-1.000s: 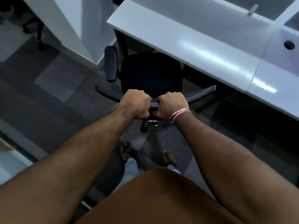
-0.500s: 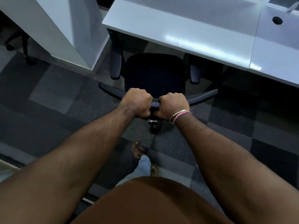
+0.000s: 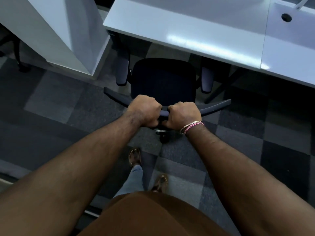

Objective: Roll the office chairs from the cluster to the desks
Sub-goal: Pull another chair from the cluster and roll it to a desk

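The person stands behind a dark office chair [image 3: 163, 79], both arms stretched out toward it. The left hand [image 3: 144, 112] is closed in a fist over the top edge of the curved backrest [image 3: 216, 107], fingers wrapped round the bar. The right hand [image 3: 184, 116] grips the same edge just beside it, knuckles up, with only a short stretch of the bar showing between the two fists. A pink and metal bracelet [image 3: 191, 126] sits on the right wrist.

The chair faces a white desk [image 3: 187, 29], its seat partly under the front edge of the desktop. The left armrest [image 3: 121, 72] reaches in beneath the desk's corner, and the right armrest [image 3: 207, 79] lies just below the desk's front edge. A round cable hole [image 3: 286, 17] shows in the neighbouring desktop at the far right. Below the hands one caster [image 3: 163, 137] of the chair's base is visible, though it is dark down there and the rest of the base is hard to make out.

To the left rises a white column [image 3: 64, 31]. The floor is grey carpet [image 3: 51, 103] in a checkered pattern. The person's sandalled feet [image 3: 134, 156] stand on it behind the chair, one ahead of the other.
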Available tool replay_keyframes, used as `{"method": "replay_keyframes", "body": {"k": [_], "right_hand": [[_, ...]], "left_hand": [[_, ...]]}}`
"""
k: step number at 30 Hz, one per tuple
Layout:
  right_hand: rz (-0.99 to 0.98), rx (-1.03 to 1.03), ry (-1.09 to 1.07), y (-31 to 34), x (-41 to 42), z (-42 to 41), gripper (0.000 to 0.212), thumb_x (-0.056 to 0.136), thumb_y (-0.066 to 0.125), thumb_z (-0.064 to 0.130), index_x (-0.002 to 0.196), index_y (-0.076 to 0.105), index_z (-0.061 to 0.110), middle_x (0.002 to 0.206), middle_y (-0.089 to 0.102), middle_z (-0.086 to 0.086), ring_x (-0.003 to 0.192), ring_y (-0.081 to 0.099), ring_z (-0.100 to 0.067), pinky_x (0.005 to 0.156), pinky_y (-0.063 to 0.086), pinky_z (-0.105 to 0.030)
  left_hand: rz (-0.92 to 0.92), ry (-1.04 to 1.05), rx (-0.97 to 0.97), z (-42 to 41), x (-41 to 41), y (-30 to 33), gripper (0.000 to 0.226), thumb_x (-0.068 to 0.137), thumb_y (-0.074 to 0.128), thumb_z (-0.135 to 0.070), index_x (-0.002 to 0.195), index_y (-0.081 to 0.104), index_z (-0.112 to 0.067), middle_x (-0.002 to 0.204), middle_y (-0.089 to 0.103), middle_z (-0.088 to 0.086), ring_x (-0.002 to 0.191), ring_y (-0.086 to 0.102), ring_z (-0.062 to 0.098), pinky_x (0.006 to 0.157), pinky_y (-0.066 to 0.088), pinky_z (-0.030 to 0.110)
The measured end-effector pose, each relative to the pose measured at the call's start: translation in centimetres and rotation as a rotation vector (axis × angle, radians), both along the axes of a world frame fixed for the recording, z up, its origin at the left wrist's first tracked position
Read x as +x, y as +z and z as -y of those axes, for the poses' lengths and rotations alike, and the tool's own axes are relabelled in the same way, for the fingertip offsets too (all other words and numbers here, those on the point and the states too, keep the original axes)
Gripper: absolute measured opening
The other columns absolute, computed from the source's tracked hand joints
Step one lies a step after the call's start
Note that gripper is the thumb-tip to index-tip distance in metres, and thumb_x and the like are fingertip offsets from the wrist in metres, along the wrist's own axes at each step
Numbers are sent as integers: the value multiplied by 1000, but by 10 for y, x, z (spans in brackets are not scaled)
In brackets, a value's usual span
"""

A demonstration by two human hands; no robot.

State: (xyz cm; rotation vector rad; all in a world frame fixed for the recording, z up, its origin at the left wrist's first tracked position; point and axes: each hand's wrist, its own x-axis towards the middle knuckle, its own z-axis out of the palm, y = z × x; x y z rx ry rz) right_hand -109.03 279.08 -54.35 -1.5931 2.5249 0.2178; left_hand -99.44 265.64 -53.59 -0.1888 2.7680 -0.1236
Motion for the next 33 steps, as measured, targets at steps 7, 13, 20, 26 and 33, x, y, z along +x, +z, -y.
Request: {"method": "replay_keyframes", "body": {"k": [7, 13, 20, 26, 33], "right_hand": [[-26, -14, -61, 0, -7, 37, 47, 79, 49, 72, 68, 47, 27, 60, 46, 8, 55, 56, -21, 54, 42, -30], [-40, 1, -125, 1, -33, 75, 50, 78, 49, 74, 68, 51, 25, 61, 48, 6, 56, 56, -22, 54, 40, -29], [-69, 11, -76, -2, -83, 94, 55, 76, 47, 76, 77, 66, 24, 73, 66, 3, 64, 64, -24, 55, 37, -29], [-81, -4, -105, -3, -143, 110, 51, 72, 53, 70, 79, 68, 22, 80, 70, 0, 73, 68, -28, 58, 38, -30], [-21, -40, -113, -4, -205, 142, 45, 75, 55, 65, 82, 68, 22, 81, 70, -2, 73, 68, -31, 58, 37, -30]], "left_hand": [[-1, -119, 3, 49, -22, -5, 25, 85, 60, -55, 84, 65, -31, 76, 63, -10, 67, 63, 16, 64, 57, 36], [-45, -157, -3, 88, -57, -5, 26, 86, 61, -55, 89, 67, -30, 81, 65, -9, 69, 63, 17, 62, 52, 34], [-58, -121, 24, 105, -98, -5, 21, 82, 64, -47, 87, 68, -27, 79, 66, -7, 69, 64, 20, 60, 49, 33], [-50, -125, 0, 118, -161, -7, 21, 78, 64, -44, 85, 68, -25, 80, 69, -3, 73, 69, 24, 59, 44, 32], [-42, -95, -19, 151, -229, -5, 22, 79, 66, -46, 92, 66, -28, 88, 69, -6, 79, 67, 23, 63, 44, 33]]}}
